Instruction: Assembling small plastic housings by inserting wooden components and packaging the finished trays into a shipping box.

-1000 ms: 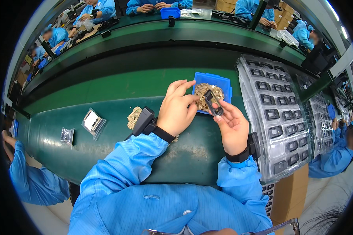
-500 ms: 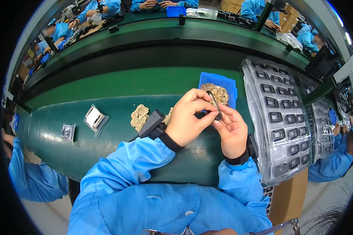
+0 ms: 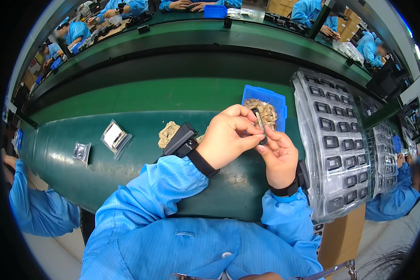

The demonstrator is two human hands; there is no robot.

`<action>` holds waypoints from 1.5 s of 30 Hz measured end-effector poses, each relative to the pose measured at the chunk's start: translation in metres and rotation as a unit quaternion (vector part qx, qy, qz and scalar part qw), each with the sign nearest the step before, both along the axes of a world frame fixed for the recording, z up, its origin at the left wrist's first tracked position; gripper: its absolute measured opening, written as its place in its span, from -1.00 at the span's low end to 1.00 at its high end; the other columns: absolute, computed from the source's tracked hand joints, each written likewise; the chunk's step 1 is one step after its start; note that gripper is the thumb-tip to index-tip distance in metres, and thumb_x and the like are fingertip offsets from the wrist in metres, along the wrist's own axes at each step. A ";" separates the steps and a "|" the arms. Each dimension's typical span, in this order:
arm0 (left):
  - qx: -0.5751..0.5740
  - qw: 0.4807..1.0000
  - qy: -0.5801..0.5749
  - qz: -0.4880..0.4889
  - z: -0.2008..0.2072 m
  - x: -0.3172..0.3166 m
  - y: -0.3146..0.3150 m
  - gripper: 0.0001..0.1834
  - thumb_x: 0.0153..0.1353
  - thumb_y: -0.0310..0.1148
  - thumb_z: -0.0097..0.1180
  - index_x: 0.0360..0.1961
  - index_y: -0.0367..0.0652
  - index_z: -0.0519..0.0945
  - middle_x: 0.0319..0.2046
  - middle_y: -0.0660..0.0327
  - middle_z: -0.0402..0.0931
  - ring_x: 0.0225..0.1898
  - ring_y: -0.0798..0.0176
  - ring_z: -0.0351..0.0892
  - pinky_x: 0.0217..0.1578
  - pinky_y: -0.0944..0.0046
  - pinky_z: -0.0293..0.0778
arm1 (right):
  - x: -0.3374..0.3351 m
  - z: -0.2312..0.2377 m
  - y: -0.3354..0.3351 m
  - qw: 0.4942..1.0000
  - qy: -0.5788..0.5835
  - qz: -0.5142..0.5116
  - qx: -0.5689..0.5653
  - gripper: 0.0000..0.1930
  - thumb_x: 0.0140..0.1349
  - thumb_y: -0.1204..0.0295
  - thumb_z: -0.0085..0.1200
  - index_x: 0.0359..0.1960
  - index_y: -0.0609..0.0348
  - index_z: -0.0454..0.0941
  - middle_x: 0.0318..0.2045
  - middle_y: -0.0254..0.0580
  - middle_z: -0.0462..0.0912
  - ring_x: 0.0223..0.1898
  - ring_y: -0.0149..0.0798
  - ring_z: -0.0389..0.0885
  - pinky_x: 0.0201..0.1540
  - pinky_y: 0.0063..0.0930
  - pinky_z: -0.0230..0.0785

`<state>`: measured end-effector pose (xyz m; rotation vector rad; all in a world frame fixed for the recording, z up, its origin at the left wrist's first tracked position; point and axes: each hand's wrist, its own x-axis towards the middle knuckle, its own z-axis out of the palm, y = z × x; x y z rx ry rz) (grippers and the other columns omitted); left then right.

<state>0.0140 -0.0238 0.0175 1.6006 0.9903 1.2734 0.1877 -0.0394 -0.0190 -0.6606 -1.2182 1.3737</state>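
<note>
A small, narrow black plastic part (image 3: 260,127) with a pale strip along its face is pinched between both my hands, tilted, over the near side of the blue bin. My left hand (image 3: 229,139) grips it with thumb and fingers from the left. From the right, my right hand (image 3: 281,157) has its thumb and fingertips on the lower end. Just beyond, the blue bin (image 3: 283,108) holds many crumpled tan strips (image 3: 266,113). Left of my left wrist lies a pile of tan pieces (image 3: 166,134), partly covered by the black wrist device (image 3: 182,140).
At right, stacked clear trays (image 3: 312,158) hold several black rectangular frames (image 3: 332,142) above a cardboard box (image 3: 343,233). Two clear bags, a larger bag (image 3: 115,139) and a smaller bag (image 3: 81,152), lie left on the green work surface (image 3: 144,182). Other people in blue work around.
The view has shifted slightly, so the bench appears a little to the right. Both hands keep hold of the black part, and its tilt looks slightly changed.
</note>
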 end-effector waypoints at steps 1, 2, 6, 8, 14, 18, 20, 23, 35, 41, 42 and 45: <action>-0.010 1.000 -0.002 -0.001 0.001 0.000 0.000 -0.89 0.03 -0.61 0.35 -0.37 -0.28 0.73 -0.12 0.19 0.45 -0.18 0.34 0.60 -0.16 0.34 0.59 | 0.001 -0.001 0.000 1.000 -0.008 -0.001 0.012 -0.54 0.23 0.85 -0.01 0.18 0.40 0.37 0.19 0.08 0.48 0.24 -0.13 0.48 0.22 -0.38 0.45; -0.021 1.000 -0.004 -0.001 0.001 0.000 -0.001 -0.89 0.02 -0.61 0.35 -0.38 -0.29 0.72 -0.13 0.20 0.45 -0.18 0.34 0.59 -0.17 0.34 0.59 | 0.001 -0.002 0.001 1.000 -0.016 -0.002 0.024 -0.55 0.23 0.85 -0.01 0.18 0.40 0.37 0.18 0.08 0.48 0.23 -0.13 0.49 0.22 -0.38 0.45; -0.029 0.999 -0.015 0.008 0.002 0.001 -0.001 -0.90 0.01 -0.62 0.34 -0.39 -0.30 0.71 -0.14 0.21 0.44 -0.19 0.35 0.59 -0.20 0.37 0.60 | 0.001 -0.005 0.002 0.999 -0.014 -0.001 0.029 -0.55 0.23 0.85 -0.01 0.17 0.39 0.38 0.17 0.08 0.50 0.22 -0.13 0.50 0.21 -0.36 0.46; -0.005 1.000 -0.014 0.015 0.001 0.002 -0.002 -0.92 0.03 -0.61 0.32 -0.40 -0.30 0.71 -0.15 0.22 0.44 -0.19 0.36 0.58 -0.22 0.40 0.60 | 0.002 -0.005 0.002 0.999 -0.026 0.000 0.031 -0.55 0.23 0.85 -0.02 0.17 0.39 0.38 0.16 0.08 0.50 0.21 -0.13 0.51 0.21 -0.34 0.47; -0.006 0.999 -0.043 0.004 -0.001 0.004 -0.003 -0.91 0.11 -0.56 0.27 -0.32 -0.28 0.67 -0.13 0.24 0.43 -0.19 0.36 0.57 -0.23 0.40 0.60 | 0.005 -0.008 0.006 1.000 0.005 0.026 0.015 -0.54 0.24 0.83 -0.01 0.19 0.40 0.37 0.17 0.08 0.49 0.21 -0.13 0.51 0.21 -0.31 0.47; 0.037 0.999 0.026 0.018 0.000 0.004 -0.003 -0.88 0.13 -0.55 0.27 -0.28 -0.27 0.66 -0.11 0.23 0.42 -0.17 0.35 0.56 -0.24 0.40 0.60 | 0.003 -0.006 0.005 1.000 0.008 0.016 0.011 -0.53 0.24 0.83 -0.01 0.20 0.41 0.36 0.18 0.08 0.48 0.22 -0.13 0.49 0.21 -0.31 0.47; 0.058 0.997 0.047 0.028 -0.001 0.004 -0.002 -0.88 0.16 -0.53 0.26 -0.26 -0.25 0.64 -0.10 0.23 0.40 -0.15 0.34 0.55 -0.24 0.39 0.60 | 0.002 -0.008 0.006 1.000 0.004 0.006 0.019 -0.53 0.24 0.84 -0.01 0.20 0.41 0.36 0.19 0.09 0.47 0.24 -0.12 0.48 0.23 -0.32 0.44; 0.065 0.996 0.055 0.035 -0.003 0.006 -0.002 -0.90 0.16 -0.54 0.24 -0.27 -0.26 0.61 -0.11 0.20 0.40 -0.14 0.31 0.55 -0.27 0.38 0.58 | 0.001 -0.006 0.005 0.999 -0.026 -0.011 0.031 -0.53 0.24 0.84 -0.01 0.20 0.41 0.36 0.20 0.09 0.46 0.25 -0.12 0.47 0.26 -0.33 0.42; 0.239 0.942 0.200 0.125 -0.008 0.009 -0.002 -0.85 0.15 -0.58 0.18 -0.26 -0.29 0.48 -0.08 0.05 0.41 -0.25 0.06 0.59 -0.29 0.21 0.57 | 0.000 -0.006 0.004 0.999 -0.041 -0.009 0.026 -0.54 0.24 0.84 0.00 0.20 0.40 0.36 0.18 0.06 0.49 0.23 -0.15 0.49 0.24 -0.36 0.43; 0.204 0.965 0.152 0.070 -0.004 0.008 -0.005 -0.87 0.18 -0.57 0.19 -0.26 -0.28 0.52 -0.05 0.03 0.40 -0.19 0.06 0.62 -0.23 0.21 0.62 | 0.003 -0.005 0.006 0.998 -0.037 -0.022 0.041 -0.53 0.24 0.83 0.01 0.21 0.40 0.36 0.17 0.08 0.49 0.21 -0.15 0.51 0.23 -0.36 0.45; 0.202 0.965 0.153 0.070 -0.004 0.008 -0.004 -0.87 0.18 -0.57 0.19 -0.26 -0.28 0.52 -0.05 0.03 0.40 -0.19 0.06 0.62 -0.23 0.21 0.62 | 0.002 -0.005 0.006 0.998 -0.037 -0.021 0.039 -0.53 0.24 0.83 0.01 0.21 0.40 0.36 0.17 0.08 0.49 0.21 -0.15 0.51 0.23 -0.36 0.45; 0.198 0.965 0.151 0.085 -0.005 0.009 -0.004 -0.88 0.17 -0.57 0.21 -0.28 -0.29 0.53 -0.04 0.04 0.40 -0.20 0.07 0.63 -0.21 0.22 0.63 | -0.001 -0.004 0.006 0.998 -0.034 -0.020 0.055 -0.53 0.24 0.84 0.00 0.20 0.40 0.37 0.16 0.08 0.50 0.20 -0.15 0.51 0.22 -0.35 0.45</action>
